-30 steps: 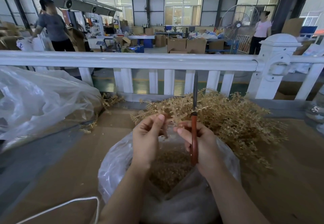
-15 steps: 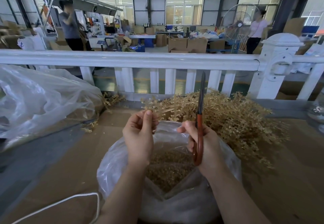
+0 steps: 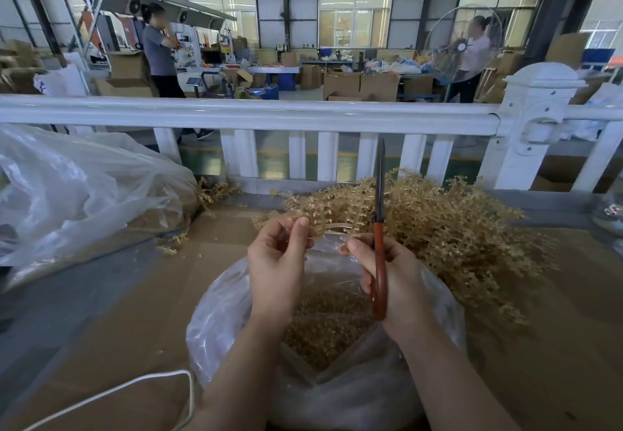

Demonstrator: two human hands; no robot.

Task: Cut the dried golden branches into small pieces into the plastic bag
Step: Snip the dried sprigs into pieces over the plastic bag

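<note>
A heap of dried golden branches (image 3: 448, 225) lies on the cardboard-covered table behind an open clear plastic bag (image 3: 222, 316) that holds cut golden pieces (image 3: 323, 326). Above the bag's mouth, my left hand (image 3: 278, 258) pinches one end of a thin golden stem (image 3: 333, 228). My right hand (image 3: 394, 279) grips red-handled scissors (image 3: 379, 262), blades together and pointing up, while its thumb and fingertips pinch the stem's other end.
A large crumpled plastic bag (image 3: 77, 191) with more golden material lies at the left. A white fence rail (image 3: 256, 115) borders the table's far side. A white cord (image 3: 135, 387) loops at the near left. Two people stand far behind, beside boxes and a fan.
Both hands have risen slightly and moved apart, and a stem now stretches between them. The scissors shifted a little to the right, still upright. The person at the back left walked rightward.
</note>
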